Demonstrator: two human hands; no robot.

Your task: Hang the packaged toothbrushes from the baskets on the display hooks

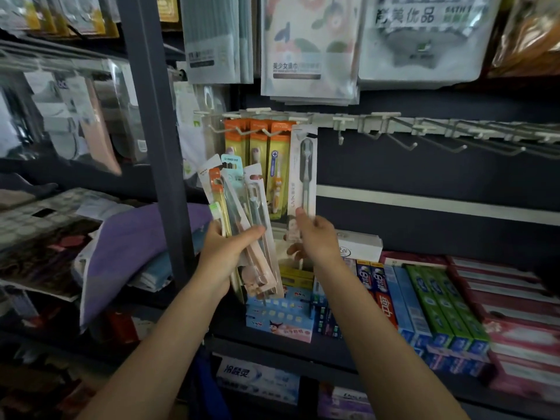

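a dark blue back panel [424, 168] is running behind a pale rail [403, 124] near its top. a grey upright post [157, 140] is dividing the bays. a dark shelf [288, 348] is carrying toothpaste boxes [436, 304]. dim light is falling, with glare on plastic packs [75, 113] at left.
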